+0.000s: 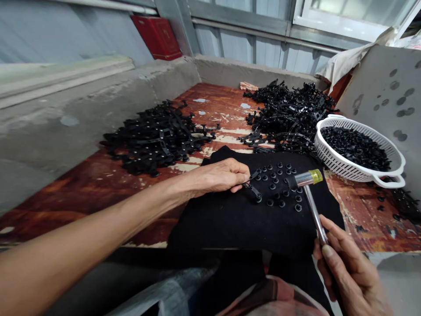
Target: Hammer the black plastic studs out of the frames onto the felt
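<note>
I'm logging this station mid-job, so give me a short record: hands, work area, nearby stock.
Left hand: pinching a slim black part
Right hand: gripping the handle of a hammer
Hammer head: black end over the round pieces, yellow end away; contact unclear
Work surface: black cloth on a worn reddish table
On cloth: loose small round black pieces
Stock: left pile and right pile of black parts
Right side: white basket holding small black pieces

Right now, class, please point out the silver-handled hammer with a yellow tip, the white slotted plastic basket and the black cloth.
Silver-handled hammer (315,211): head view, on the shiny handle.
White slotted basket (336,161): head view, on the slotted wall.
Black cloth (226,222): head view, on bare fabric.
</note>
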Available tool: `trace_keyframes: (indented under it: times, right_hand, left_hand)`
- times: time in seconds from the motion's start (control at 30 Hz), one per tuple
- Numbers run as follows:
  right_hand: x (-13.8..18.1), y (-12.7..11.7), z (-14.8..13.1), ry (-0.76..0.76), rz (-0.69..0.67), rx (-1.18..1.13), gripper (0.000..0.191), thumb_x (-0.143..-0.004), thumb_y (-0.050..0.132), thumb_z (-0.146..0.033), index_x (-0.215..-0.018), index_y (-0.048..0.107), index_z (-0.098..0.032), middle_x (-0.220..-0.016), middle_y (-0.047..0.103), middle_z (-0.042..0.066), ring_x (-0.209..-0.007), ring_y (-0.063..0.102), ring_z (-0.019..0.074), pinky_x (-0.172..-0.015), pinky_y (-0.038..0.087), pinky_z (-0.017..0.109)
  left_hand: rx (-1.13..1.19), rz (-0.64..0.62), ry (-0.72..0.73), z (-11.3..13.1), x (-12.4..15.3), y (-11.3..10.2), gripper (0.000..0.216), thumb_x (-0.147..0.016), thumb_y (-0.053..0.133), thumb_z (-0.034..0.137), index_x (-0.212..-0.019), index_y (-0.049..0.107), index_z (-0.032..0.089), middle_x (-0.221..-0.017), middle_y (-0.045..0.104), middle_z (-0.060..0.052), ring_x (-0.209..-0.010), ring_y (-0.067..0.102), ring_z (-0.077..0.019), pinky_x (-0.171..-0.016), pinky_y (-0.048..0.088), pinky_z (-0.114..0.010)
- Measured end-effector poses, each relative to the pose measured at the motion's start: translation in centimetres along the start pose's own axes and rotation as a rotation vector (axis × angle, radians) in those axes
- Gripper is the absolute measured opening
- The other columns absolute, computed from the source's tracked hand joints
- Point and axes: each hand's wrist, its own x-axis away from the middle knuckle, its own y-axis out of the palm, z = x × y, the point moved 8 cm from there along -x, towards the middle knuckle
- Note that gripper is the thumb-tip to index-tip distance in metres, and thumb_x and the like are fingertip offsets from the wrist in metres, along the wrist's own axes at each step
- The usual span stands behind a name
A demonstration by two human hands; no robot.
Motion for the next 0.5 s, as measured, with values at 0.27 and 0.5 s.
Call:
trace_keyframes:
  times: [0.27, 0.5]
  right_hand:
    - [-0.2, -0.1, 0.1, -0.007, -0.02, 0.03, 0.043, -0.093, 0.061, -0.045, -0.135, 0.06, -0.037, -0.081, 0.067, 0.001, -0.05, 0.053, 0.0111, -0.048, 0.051, 0.02]
    - [-0.3, -0.3, 1.0, 0.016, -0.085, 0.086, 0.041, -0.096, 0.056, -0.043, -0.137, 0.055, -0.045, -0.092, 0.064, -0.002, -0.063, 0.057, 0.0092, -0.058, 0.051, 0.016]
  left_hand:
    - [-0.057, -0.012, -0.008, 0.2, 0.2, 0.0, 0.034, -0.07, 0.054, 0.045, -0.047, 0.048, 0.021, -0.044, 0.04, 0.002, -0.043, 0.03, -0.0107, -0.048, 0.019, -0.026]
    - [-0.048, -0.033, 0.023, 0.1, 0.1, 0.3, 0.035, -0.072, 0.054, 0.045, -0.048, 0.048, 0.021, -0.044, 0.039, 0.002, -0.043, 0.028, -0.0101, -0.048, 0.018, -0.026]
